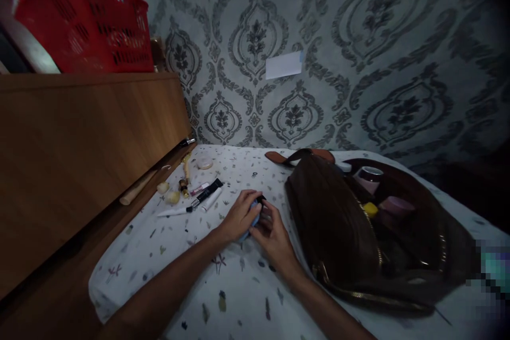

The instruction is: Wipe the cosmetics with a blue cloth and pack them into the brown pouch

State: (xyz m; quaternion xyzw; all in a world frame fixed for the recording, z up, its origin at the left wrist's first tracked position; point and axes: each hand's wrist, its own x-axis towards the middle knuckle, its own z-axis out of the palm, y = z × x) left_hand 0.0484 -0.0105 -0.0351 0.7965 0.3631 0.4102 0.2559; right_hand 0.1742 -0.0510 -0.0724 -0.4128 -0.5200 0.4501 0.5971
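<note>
Both hands come together over the middle of the patterned sheet [239,297]. My left hand [241,213] is closed over a small blue item with a dark part [255,218], its kind mostly hidden by the fingers. From the other side my right hand [274,236] grips the same item, fingertips at its dark part. To the right stands a dark brown zippered bag [326,212], gaping open, with a lidded jar [368,178], a pinkish container [396,205] and a small yellow item [370,209] inside.
Left of my hands lie a black tube [209,194], a white tube [212,200], a white pointed stick [175,212], a round compact [205,162] and several small items. A wooden cabinet [91,154] bearing a red basket [87,21] borders the left; a papered wall [255,106] stands behind.
</note>
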